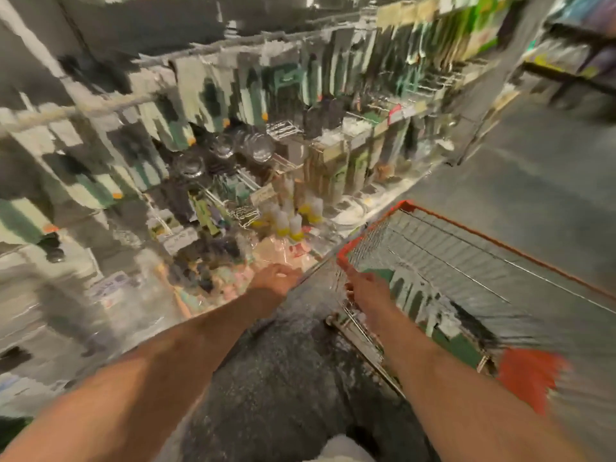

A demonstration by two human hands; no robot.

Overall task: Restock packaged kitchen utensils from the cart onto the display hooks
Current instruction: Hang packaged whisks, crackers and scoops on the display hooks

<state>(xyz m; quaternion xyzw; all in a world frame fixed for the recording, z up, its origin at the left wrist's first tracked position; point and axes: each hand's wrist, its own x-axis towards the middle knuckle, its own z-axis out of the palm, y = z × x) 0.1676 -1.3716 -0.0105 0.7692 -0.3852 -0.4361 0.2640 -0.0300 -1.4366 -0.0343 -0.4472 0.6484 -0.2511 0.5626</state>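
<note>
The whole frame is badly smeared by motion. A wire shopping cart with a red rim (346, 251) stands at the right, and green and white packages (413, 295) lie in its basket. My right hand (366, 288) reaches over the cart's near corner, just above those packages; its fingers are too blurred to read. My left hand (276, 278) is stretched out low beside the cart's left edge, over a bottom shelf of goods, and nothing shows in it. Rows of hanging packaged utensils (190, 91) fill the display wall at upper left.
Lower shelves hold glass items (260, 148), small bottles with yellow caps (293, 225) and wire racks (246, 213). Grey floor (533, 181) stretches along the aisle to the right of the cart. More shelving stands at the far upper right (580, 45).
</note>
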